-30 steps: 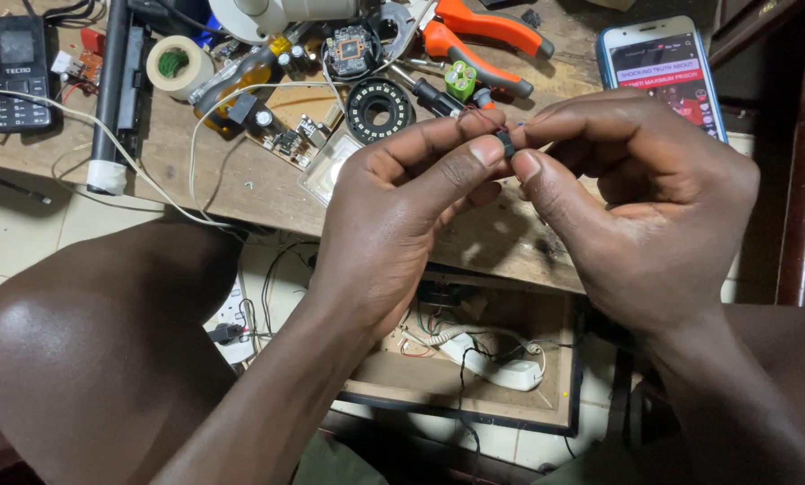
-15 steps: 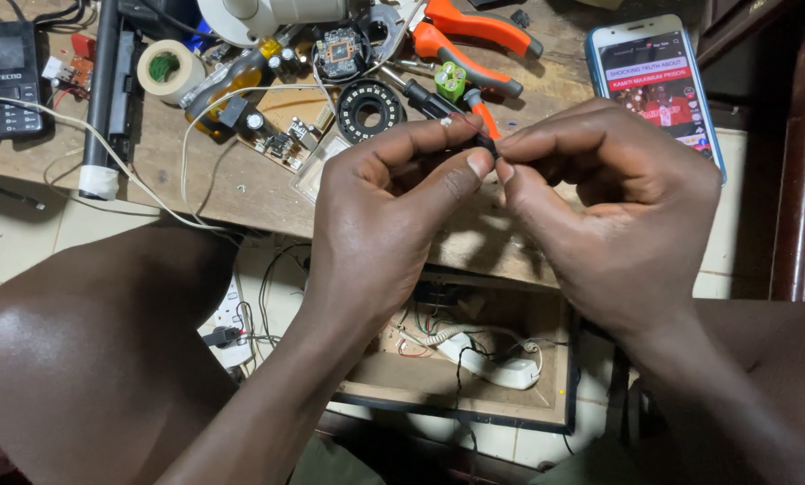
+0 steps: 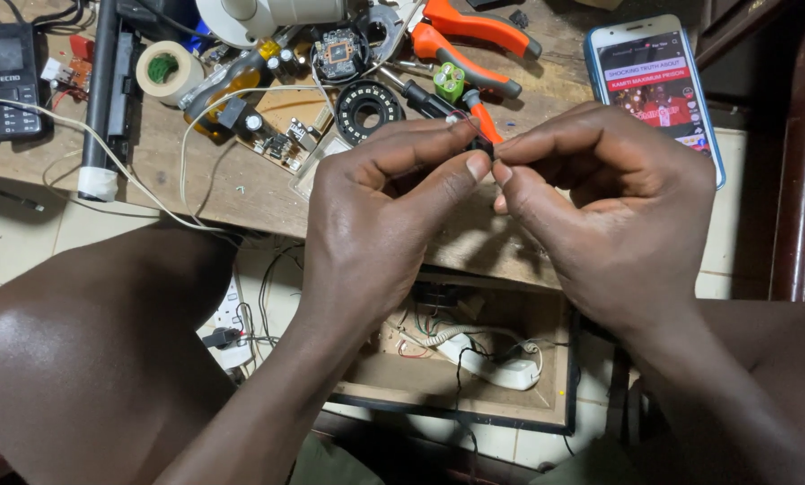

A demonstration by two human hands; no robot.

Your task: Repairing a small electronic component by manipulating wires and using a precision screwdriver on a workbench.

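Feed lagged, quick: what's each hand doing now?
Left hand: closed, pinching a small black part.
Right hand: closed, fingertips pinching the same part.

The scene is lit brightly and evenly from above, a glossy highlight is thrown on the bare knee, the smartphone screen glows, soft shadow is cast under the surface, and focus is kept sharp throughout.
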